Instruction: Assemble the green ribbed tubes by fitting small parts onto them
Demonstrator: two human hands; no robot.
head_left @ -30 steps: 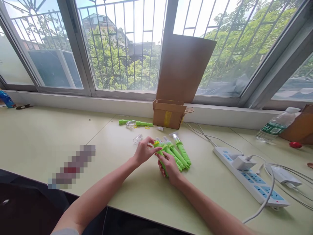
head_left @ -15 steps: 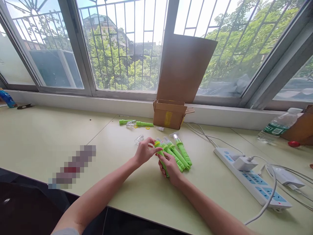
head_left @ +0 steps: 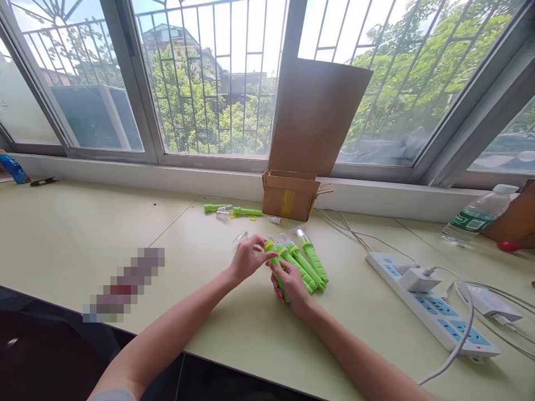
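Observation:
My right hand (head_left: 292,288) is wrapped round a green plastic stick (head_left: 273,262) held over the pale green table (head_left: 75,239). My left hand (head_left: 246,258) pinches the top end of that same stick with its fingertips. Just right of my hands lie three more green sticks (head_left: 307,260) with clear tips, side by side. A small clear cap (head_left: 239,238) rests on the table just beyond my left hand.
A small open cardboard box (head_left: 289,196) stands by the window sill, with loose green parts (head_left: 234,210) to its left. A white power strip (head_left: 434,309) with a plugged charger and cables lies at the right. A water bottle (head_left: 476,214) lies at the far right.
My hands stay on the same green stick; the left fingers have shifted slightly on its top end. Nothing else has moved.

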